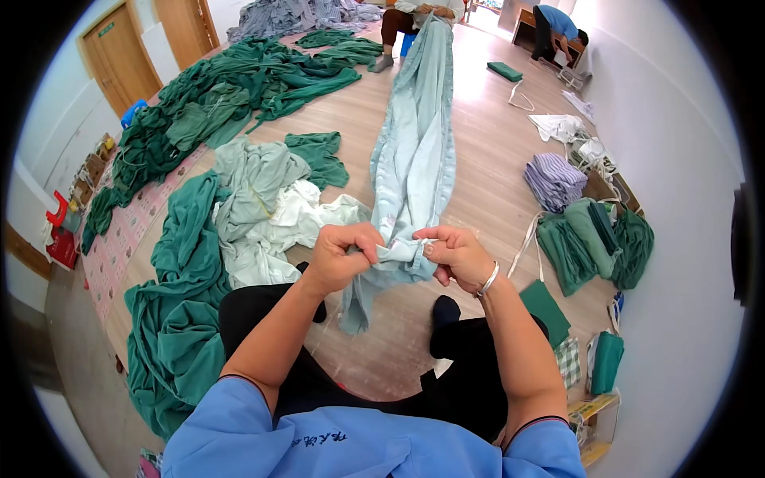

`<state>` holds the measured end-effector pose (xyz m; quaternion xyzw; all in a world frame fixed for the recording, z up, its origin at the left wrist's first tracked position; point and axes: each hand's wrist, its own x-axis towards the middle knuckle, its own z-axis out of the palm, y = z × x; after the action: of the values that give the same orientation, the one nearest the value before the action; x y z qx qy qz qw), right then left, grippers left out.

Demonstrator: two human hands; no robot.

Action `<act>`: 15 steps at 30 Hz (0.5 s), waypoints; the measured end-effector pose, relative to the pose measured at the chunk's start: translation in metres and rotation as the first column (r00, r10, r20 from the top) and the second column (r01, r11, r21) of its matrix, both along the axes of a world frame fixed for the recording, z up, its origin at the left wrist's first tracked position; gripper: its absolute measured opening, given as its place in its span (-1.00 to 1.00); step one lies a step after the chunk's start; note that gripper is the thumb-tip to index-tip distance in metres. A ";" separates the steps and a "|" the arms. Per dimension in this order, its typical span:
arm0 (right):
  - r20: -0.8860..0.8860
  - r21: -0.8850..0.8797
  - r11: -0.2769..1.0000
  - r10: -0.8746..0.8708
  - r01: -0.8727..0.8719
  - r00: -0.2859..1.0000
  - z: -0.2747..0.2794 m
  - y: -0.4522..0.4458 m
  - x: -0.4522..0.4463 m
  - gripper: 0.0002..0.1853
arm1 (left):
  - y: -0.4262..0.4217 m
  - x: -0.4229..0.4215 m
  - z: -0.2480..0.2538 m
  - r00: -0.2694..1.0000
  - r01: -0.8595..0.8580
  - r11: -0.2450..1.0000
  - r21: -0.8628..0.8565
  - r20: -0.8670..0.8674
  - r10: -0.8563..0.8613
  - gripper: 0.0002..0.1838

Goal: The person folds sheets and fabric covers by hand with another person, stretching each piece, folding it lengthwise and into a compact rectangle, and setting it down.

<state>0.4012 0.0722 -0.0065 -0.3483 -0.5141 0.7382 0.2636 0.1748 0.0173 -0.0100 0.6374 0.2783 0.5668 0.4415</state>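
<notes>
A long pale blue-green cloth stretches from my hands across the floor to a seated person at the far end, whose hands are at its other end. My left hand pinches one edge of the near end. Just to its right, my right hand, with a silver bracelet on the wrist, grips the gathered edge between thumb and fingers. A short flap of the cloth hangs below both hands. What print or label lies near my fingers is too small to make out.
Crumpled white and pale green cloths lie left of my knees, beside dark green cloths. A large green heap fills the back left. Folded green bundles and striped cloth line the right wall. Another person bends down far right.
</notes>
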 end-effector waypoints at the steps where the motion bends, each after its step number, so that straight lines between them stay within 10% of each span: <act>1: -0.058 -0.045 0.999 0.004 -0.006 0.998 -0.001 0.000 -0.001 -0.70 | 0.000 0.000 0.001 0.999 -0.024 1.000 0.010 0.031 0.024 -0.87; 9: -0.092 -0.079 0.996 -0.055 0.048 0.994 0.000 0.003 -0.008 -0.81 | 0.001 -0.004 0.000 1.000 -0.010 0.994 0.105 0.011 0.008 -0.83; 11: -0.259 0.091 0.939 -0.299 0.331 0.918 0.016 0.006 -0.006 -0.88 | -0.002 0.000 0.002 0.982 -0.026 0.980 -0.196 0.177 0.062 -0.70; 15: -0.218 0.471 0.831 -0.215 0.295 0.952 0.081 -0.004 -0.021 -0.91 | 0.012 0.005 -0.029 0.965 -0.195 0.959 -0.205 0.135 0.225 -0.73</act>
<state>0.3805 0.0681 0.0744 -0.2755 -0.6135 0.5634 0.4799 0.1798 0.0296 -0.0385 0.5127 0.3615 0.6298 0.4580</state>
